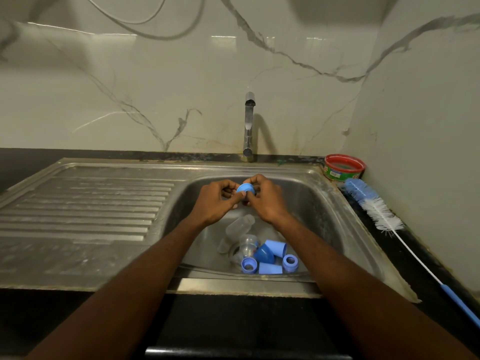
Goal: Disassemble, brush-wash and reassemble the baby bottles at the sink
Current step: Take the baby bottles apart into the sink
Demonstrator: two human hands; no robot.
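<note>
Over the steel sink [335,216], my left hand [217,201] and my right hand [265,200] together pinch a small blue screw ring [245,188], fingers curled round it from both sides. On the sink floor below lie clear bottle bodies [239,226], a clear nipple part [248,245], blue caps [276,248] and blue rings [290,262], piled near the drain. A long bottle brush [374,206] with blue and white bristles rests on the counter at the right.
The tap [248,126] stands behind the sink, with no water running. A ribbed steel drainboard [85,209] lies to the left. A red-rimmed round tub [344,167] sits in the back right corner, by the wall.
</note>
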